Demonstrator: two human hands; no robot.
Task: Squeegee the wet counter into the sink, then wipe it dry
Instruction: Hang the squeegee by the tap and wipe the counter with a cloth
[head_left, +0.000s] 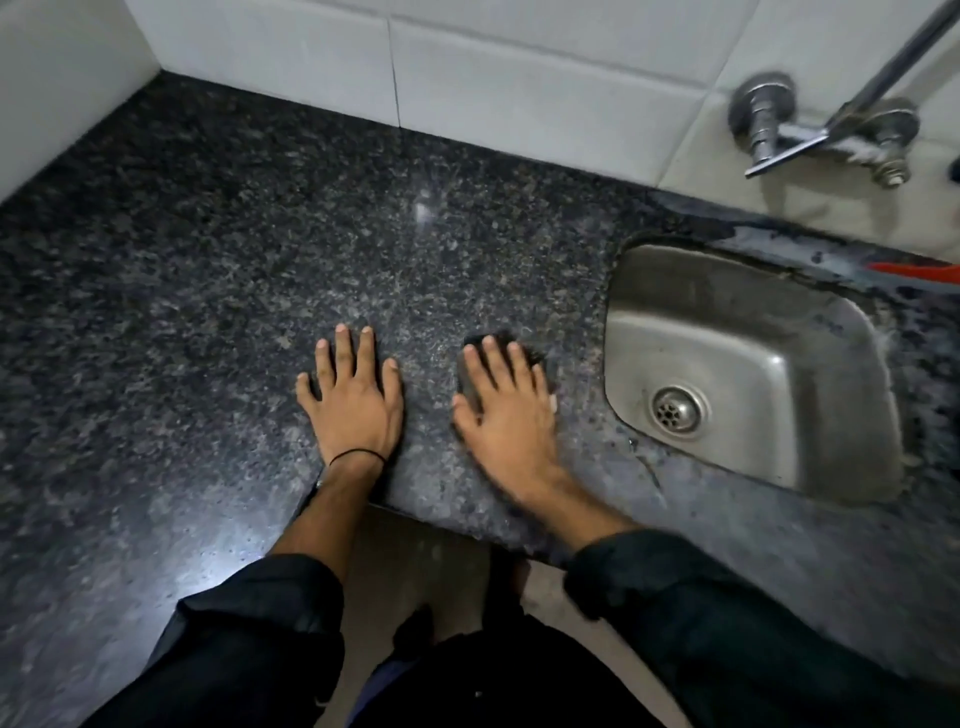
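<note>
The dark speckled granite counter fills most of the view and shines with a wet-looking glare. My left hand lies flat on it with the fingers spread and nothing under it. Just to its right, my right hand presses flat on a small dark cloth, of which only the edges show past the fingers. The steel sink is set into the counter a short way to the right of that hand, with its drain near the front.
A chrome wall tap hangs above the sink's far side. White tiles back the counter, with a wall corner at the far left. A red object pokes in at the right edge. The counter's front edge steps inward near my arms.
</note>
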